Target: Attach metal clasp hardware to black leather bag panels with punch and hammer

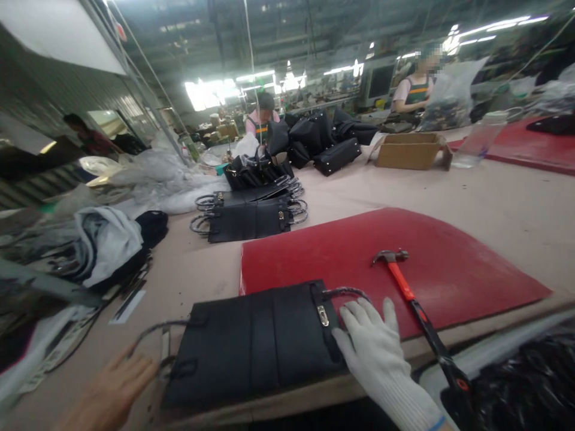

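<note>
A flat black handbag (256, 344) lies across the near edge of the table, partly on a red mat (381, 263). My right hand (371, 341), in a white knit glove, rests on the bag's right end beside its metal clasp (322, 315) and its wrapped handle (345, 292), fingers stretched out flat. My bare left hand (112, 389) hovers by the bag's left end near the other handle (153, 332), fingers extended and slightly blurred. Neither hand holds anything.
A claw hammer (413, 302) with an orange-and-black handle lies on the mat right of my gloved hand. Stacked black bags (251, 215) sit further back. A heap of fabric and plastic (103, 239) is at left, a cardboard box (411, 149) far right. Other people work at the back.
</note>
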Available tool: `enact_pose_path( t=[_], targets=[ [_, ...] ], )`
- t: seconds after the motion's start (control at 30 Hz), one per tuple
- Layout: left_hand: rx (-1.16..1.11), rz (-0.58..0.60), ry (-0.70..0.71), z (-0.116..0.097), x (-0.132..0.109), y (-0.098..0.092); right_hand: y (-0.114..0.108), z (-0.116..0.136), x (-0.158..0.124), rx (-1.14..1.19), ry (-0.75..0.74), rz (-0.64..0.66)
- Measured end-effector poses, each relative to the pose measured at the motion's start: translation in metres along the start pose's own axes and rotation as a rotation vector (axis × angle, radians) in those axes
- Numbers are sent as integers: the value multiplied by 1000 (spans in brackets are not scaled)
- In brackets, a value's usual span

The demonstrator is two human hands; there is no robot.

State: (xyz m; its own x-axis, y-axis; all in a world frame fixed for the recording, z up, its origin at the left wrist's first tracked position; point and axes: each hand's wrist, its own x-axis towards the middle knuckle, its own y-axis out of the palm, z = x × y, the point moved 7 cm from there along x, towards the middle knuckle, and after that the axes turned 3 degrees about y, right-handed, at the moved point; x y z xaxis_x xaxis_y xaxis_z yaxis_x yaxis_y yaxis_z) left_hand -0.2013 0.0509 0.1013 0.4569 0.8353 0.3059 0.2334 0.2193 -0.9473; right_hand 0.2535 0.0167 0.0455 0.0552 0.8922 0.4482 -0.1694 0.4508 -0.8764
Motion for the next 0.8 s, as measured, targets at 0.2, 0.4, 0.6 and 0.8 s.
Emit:
enact_pose_path(
  t=[0.2, 0.4, 0.6, 0.8],
  targets=[
    [385, -15, 294, -26, 153, -35, -10, 8, -61, -2, -297, -149],
    [148, -245, 207, -99, 283, -20, -15, 57, -53, 236, -275, -94],
    [-146, -73, 103, -152, 196, 94, 0, 82, -33, 259, -200, -12],
    [-378, -141, -140, -137, 98, 135, 11, 104, -24, 193, -272, 58]
  ],
)
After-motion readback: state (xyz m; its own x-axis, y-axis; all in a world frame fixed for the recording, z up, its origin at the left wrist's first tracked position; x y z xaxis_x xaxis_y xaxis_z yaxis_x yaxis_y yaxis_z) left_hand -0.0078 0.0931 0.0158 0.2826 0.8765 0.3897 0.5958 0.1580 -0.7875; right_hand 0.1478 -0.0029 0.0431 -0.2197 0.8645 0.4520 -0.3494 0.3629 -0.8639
